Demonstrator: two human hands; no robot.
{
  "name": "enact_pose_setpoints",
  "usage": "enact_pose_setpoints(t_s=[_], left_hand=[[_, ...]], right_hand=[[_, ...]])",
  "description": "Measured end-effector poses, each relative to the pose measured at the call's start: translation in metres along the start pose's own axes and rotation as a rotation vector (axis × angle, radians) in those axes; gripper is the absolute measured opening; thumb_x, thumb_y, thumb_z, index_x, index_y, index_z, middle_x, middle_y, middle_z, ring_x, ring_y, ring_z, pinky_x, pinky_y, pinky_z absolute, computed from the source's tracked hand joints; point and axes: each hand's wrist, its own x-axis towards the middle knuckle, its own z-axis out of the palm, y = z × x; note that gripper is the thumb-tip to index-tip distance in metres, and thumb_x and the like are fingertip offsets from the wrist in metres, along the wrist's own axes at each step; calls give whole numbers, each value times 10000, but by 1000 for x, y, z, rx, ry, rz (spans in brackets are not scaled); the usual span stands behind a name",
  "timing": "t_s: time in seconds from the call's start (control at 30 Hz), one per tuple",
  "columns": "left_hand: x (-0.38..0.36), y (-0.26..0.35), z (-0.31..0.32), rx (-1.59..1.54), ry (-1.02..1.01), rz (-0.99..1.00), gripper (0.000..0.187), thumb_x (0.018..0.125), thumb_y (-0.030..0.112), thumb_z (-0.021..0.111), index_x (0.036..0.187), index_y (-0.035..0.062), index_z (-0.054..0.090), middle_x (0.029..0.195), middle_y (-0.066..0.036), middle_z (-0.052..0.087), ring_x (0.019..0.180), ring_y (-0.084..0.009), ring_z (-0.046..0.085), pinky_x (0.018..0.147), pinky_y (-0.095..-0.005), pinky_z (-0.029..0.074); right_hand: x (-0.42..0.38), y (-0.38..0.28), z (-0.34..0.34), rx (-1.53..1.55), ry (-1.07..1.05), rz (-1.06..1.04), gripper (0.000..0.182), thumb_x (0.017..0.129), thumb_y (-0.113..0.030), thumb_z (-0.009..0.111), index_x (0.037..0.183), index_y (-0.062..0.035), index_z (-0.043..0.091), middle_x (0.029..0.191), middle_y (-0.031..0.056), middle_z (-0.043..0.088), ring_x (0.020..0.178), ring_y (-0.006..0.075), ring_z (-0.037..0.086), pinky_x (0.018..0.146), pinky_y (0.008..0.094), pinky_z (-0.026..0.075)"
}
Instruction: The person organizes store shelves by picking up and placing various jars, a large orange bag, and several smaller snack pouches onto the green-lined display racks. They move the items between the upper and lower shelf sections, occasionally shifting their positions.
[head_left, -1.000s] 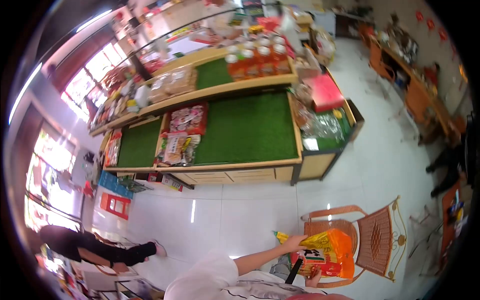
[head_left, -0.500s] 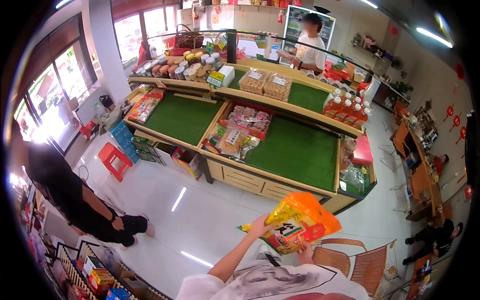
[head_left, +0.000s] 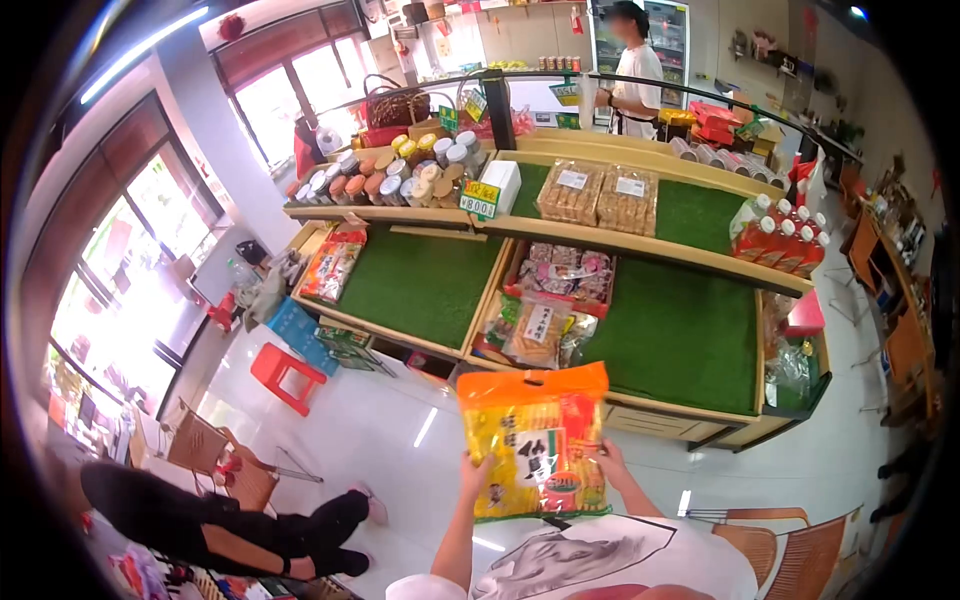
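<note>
A large yellow and orange snack bag (head_left: pixel 525 415) is held upright in front of my chest, its printed face towards me. My left hand (head_left: pixel 476 474) grips its left edge, low down, with the thumb on the front. On the opposite edge my right hand (head_left: pixel 606 463) is closed the same way, fingers partly behind the bag. Beyond the bag stands a display stand lined with green mat (head_left: pixel 685 335). A clear packet with a white label (head_left: pixel 537 330) and a red box of wrapped sweets (head_left: pixel 565 275) lie on its lower shelf.
Jars (head_left: pixel 400 180), boxed biscuits (head_left: pixel 572 190) and red-capped bottles (head_left: pixel 780 240) line the upper shelf. A red stool (head_left: pixel 285 378) and a person in black (head_left: pixel 250 525) are to the left. A wicker chair (head_left: pixel 815 550) stands at right; another person (head_left: pixel 638 75) is behind the stand.
The bag has turned from tilted to upright and moved left, with both hands now on its side edges. My view has shifted; the person behind the stand has turned sideways.
</note>
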Motion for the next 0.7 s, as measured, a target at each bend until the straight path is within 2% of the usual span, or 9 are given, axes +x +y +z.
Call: enact_pose_setpoints(t_s=[0.03, 0.1, 0.17, 0.3, 0.4, 0.5, 0.6, 0.63, 0.7], left_hand=[[22, -7, -14, -61, 29, -39, 573, 841, 292, 754, 1230, -12, 463, 1019, -160, 659, 914, -227, 656, 774, -364, 533], [18, 6, -54, -205, 53, -153, 527, 862, 262, 740, 1217, -4, 457, 1048, -148, 638, 952, -227, 640, 795, -370, 531], [29, -13, -80, -319, 161, -130, 473, 895, 225, 695, 1223, 16, 425, 1066, -123, 626, 929, -194, 636, 768, -335, 536], [53, -29, -123, -390, 256, -121, 484, 882, 225, 715, 1228, -1, 463, 1123, -141, 608, 999, -215, 618, 841, -342, 516], [87, -28, -145, -349, 321, -135, 470, 885, 223, 710, 1222, -12, 481, 1110, -141, 618, 997, -208, 618, 841, -341, 515], [146, -34, -175, -296, 351, -137, 500, 885, 233, 705, 1247, -27, 479, 1088, -153, 639, 986, -219, 628, 846, -340, 513], [195, 6, -213, -202, 300, -146, 550, 869, 244, 713, 1278, -28, 465, 1125, -180, 644, 1014, -242, 637, 873, -353, 507], [224, 10, -222, -194, 270, -143, 556, 868, 244, 711, 1283, -30, 461, 1130, -178, 641, 1027, -235, 631, 874, -352, 508], [274, 16, -253, -150, 199, -158, 569, 868, 243, 709, 1294, -33, 454, 1140, -176, 634, 1052, -221, 619, 876, -350, 512]], right_hand=[[25, 1, 24, -13, -30, 41, 519, 828, -170, 753, 1305, -78, 569, 1060, 56, 626, 925, 147, 595, 779, 300, 511], [57, 0, 64, -91, -102, 91, 597, 805, -212, 785, 1337, -75, 552, 1019, 47, 622, 873, 144, 598, 753, 293, 512], [91, 1, 106, -196, -171, 61, 669, 786, -260, 809, 1367, -78, 534, 989, 36, 613, 811, 137, 598, 721, 291, 514], [149, 14, 170, -326, -266, -27, 713, 778, -294, 820, 1388, -81, 517, 978, 37, 615, 746, 120, 584, 669, 281, 506], [187, 5, 216, -297, -319, 113, 698, 769, -289, 827, 1359, -60, 533, 977, 38, 629, 756, 110, 574, 659, 278, 491], [224, -16, 270, -344, -323, 164, 625, 778, -253, 820, 1304, -39, 557, 954, 33, 635, 754, 108, 572, 654, 279, 485], [256, -22, 310, -301, -259, 67, 538, 794, -194, 800, 1253, -30, 573, 941, 30, 640, 731, 107, 569, 654, 267, 480], [274, -14, 321, -311, -242, 113, 534, 800, -152, 789, 1264, -25, 559, 964, 39, 651, 768, 109, 591, 698, 267, 488], [297, -41, 360, -274, -198, 167, 542, 798, -141, 792, 1265, -9, 550, 985, 45, 656, 825, 112, 606, 742, 275, 490]])
